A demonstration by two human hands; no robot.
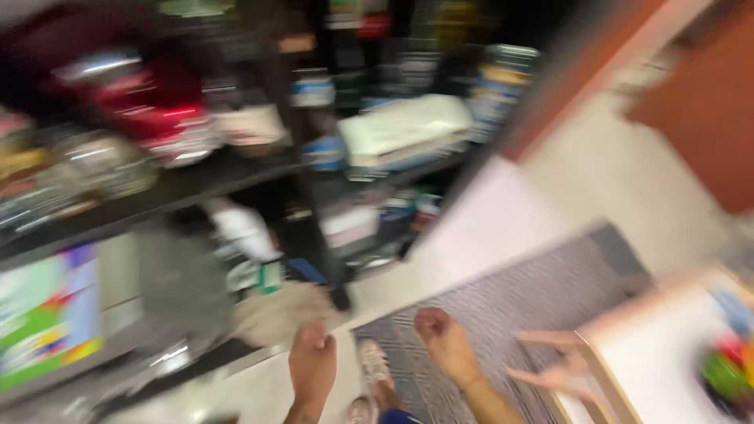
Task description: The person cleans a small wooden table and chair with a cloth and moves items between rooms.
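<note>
Beige cloth bundle (276,314): low centre of frame, on the floor at the foot of the dark shelving, just above the left hand; blurred, exact kind not discernible.

Left hand (312,363): bottom centre, fingers curled into a loose fist, nothing seen in its grasp; close under the bundle, contact not discernible.

Right hand (444,339): bottom centre, right of the left hand, closed to a fist, empty as far as visible; over the grey ribbed mat (503,314).

Dark shelving (236,177): upper left and centre, crowded with blurred packets, red and silver bags, a pale folded stack (402,126) at upper centre.

Colourful box (49,314): lower left edge.

White tabletop (667,353): lower right corner, wooden-edged, bright multicoloured item (726,369) on it.

Another person's hand (554,357): lower right, fingers spread, beside the tabletop edge.

Shoe (373,363): between the two fists, on the mat.
</note>
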